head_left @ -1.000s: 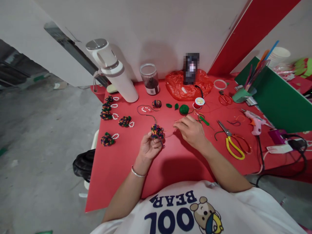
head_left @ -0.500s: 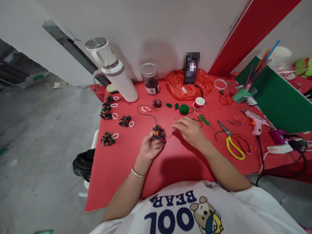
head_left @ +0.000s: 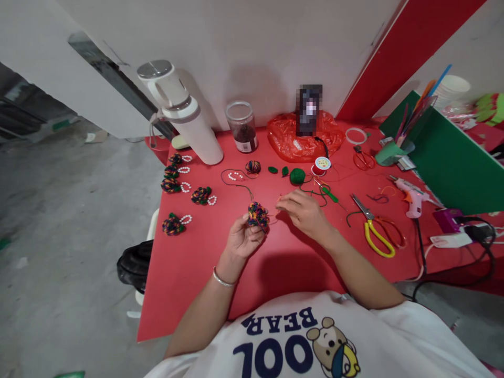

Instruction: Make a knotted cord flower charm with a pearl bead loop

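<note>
Between the fingers and thumb of my left hand [head_left: 244, 239] is a multicoloured yarn flower [head_left: 257, 215], held a little above the red table [head_left: 197, 262]. A dark strand trails from its top toward the table. My right hand [head_left: 303, 212] is just to the right, thumb and forefinger pinched on a thin reddish thread [head_left: 274, 216] that runs to the flower. Whether a needle is in that pinch is too small to tell. Beyond the hands lie a multicoloured yarn ball [head_left: 253, 167], a short string of white beads [head_left: 235, 176] and a green yarn ball [head_left: 297, 176].
Finished-looking yarn pieces with bead loops [head_left: 174, 224] line the left side. A white tumbler [head_left: 200, 134], a jar [head_left: 241, 128] and a red plastic bag [head_left: 283, 139] stand at the back. To the right lie yellow-handled scissors [head_left: 376, 239], a crochet hook [head_left: 329, 193] and a pink glue gun [head_left: 414, 199].
My right hand has shifted slightly left, closer to the yarn flower, still pinching the thread. The flower in my left hand has turned or moved very slightly.
</note>
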Action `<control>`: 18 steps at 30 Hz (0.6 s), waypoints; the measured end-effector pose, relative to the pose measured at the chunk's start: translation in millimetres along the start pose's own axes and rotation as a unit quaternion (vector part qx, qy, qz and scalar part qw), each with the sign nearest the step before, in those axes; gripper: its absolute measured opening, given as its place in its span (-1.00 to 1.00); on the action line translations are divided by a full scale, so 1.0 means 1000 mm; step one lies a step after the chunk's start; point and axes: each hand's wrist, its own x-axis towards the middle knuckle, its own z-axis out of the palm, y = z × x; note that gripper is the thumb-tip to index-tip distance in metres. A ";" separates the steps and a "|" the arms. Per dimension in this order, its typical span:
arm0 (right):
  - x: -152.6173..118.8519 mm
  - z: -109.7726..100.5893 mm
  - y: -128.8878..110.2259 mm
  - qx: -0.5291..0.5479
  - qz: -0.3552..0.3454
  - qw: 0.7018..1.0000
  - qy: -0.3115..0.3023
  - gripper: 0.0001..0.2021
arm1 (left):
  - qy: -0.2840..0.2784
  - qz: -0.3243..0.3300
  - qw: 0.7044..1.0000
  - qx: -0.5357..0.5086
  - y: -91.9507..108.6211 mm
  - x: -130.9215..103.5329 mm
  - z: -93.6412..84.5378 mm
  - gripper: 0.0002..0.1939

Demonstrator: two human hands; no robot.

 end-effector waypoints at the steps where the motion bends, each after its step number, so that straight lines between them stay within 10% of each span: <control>1: 0.000 0.001 0.000 0.002 0.001 1.000 -0.001 -0.74 | 0.001 0.000 1.000 0.000 0.000 0.000 0.000 -0.77; 18: 0.001 0.004 -0.006 0.005 -0.001 1.000 0.002 -0.78 | 0.036 0.010 0.999 -0.009 -0.003 0.000 0.006 -0.93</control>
